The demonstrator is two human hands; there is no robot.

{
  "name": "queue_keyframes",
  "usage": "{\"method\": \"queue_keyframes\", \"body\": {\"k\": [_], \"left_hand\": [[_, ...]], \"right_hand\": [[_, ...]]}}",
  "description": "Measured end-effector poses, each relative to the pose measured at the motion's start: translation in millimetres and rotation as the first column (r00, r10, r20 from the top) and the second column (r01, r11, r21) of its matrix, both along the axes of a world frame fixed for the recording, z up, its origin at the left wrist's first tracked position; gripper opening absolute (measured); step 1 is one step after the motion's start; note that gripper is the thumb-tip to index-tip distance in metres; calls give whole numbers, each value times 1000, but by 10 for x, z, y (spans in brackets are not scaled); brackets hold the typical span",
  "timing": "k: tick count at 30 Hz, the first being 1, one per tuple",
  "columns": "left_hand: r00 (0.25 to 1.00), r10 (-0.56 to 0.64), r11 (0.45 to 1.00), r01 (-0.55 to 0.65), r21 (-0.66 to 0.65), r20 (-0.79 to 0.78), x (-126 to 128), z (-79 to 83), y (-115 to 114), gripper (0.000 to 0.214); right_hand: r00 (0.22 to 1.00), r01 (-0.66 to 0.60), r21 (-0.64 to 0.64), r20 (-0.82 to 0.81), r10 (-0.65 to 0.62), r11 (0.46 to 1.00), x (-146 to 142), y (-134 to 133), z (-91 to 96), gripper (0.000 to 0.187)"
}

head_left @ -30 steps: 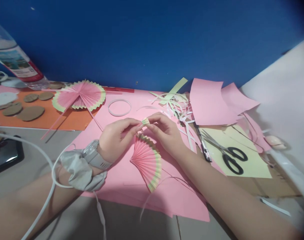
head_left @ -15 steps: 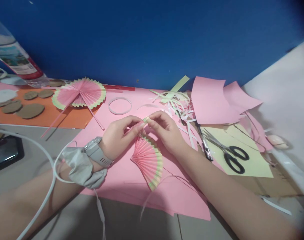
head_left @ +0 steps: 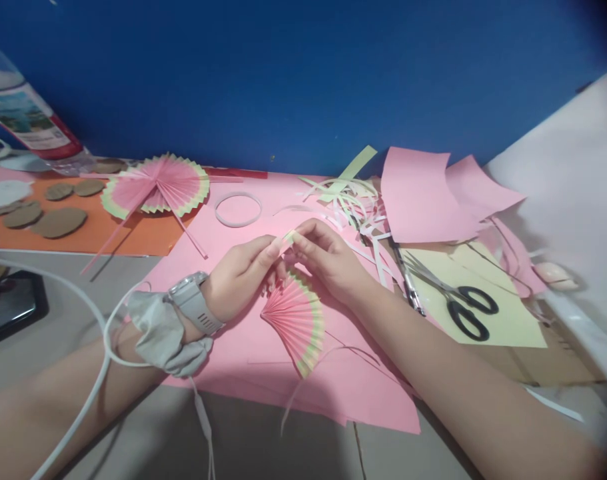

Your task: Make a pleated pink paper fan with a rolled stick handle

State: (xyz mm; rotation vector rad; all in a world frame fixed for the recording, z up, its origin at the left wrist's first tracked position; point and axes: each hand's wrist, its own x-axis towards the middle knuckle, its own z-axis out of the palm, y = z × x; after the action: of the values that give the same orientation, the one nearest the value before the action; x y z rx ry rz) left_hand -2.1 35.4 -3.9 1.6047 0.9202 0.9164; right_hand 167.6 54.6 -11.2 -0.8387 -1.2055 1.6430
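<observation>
My left hand and my right hand meet over a large pink paper sheet. Both pinch a narrow pleated paper strip, pink with a pale green end. Its folded tip sticks up between the fingertips. Just below the hands a small pleated pink fan with a green rim lies half spread on the sheet. A grey watch and a grey scrunchie sit on my left wrist.
A finished round pleated fan lies on orange paper at the back left, beside brown card discs. A white ring, paper trimmings, a pen, black scissors on yellow paper, pink sheets, a bottle.
Both hands stayed pinched on the pleated strip and shifted slightly, with the fingers closing tighter round its tip. The view drifted a little; nothing else moved.
</observation>
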Motion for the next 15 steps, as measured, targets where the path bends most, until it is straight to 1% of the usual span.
{"method": "queue_keyframes", "body": {"k": [3,7,10,15], "left_hand": [[1000,-6,1000,6,10,-19,-6,2,-5,43],[1000,-18,1000,18,12,-5,-8,-10,-8,44],[1000,-7,1000,7,3,9,-8,-26,-13,45],[999,-9,1000,9,-3,39,-11,-44,-16,55]], "right_hand": [[1000,-5,-22,-14,5,1000,-6,-7,7,18],[998,-23,-6,-60,23,1000,-17,-7,-14,17],[998,-38,-9,-56,37,999,-24,-12,-21,18],[994,-87,-25,-65,86,996,-25,-18,-1,20]]}}
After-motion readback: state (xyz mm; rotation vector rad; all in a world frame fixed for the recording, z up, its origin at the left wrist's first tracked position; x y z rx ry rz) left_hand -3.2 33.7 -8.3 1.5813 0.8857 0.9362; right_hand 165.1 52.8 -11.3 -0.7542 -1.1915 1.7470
